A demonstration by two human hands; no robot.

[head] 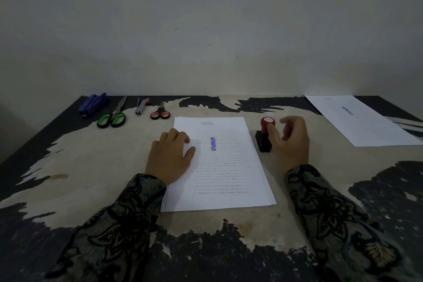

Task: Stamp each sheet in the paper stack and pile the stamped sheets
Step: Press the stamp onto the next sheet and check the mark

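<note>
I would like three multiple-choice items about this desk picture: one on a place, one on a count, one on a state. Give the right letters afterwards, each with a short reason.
1. Where does the stamp stand?
A. right of the paper stack
B. on the stack
C. beside the blue stapler

2. How many pairs of scissors lie on the table?
A. one
B. two
C. three

3. What is the state of the stack's top sheet?
A. blank
B. folded
C. stamped APPROVED

Answers:
1 A, it stands on the table at the right hand.
2 B, green scissors and red scissors.
3 C, the blue mark shows beside the left hand.
</note>
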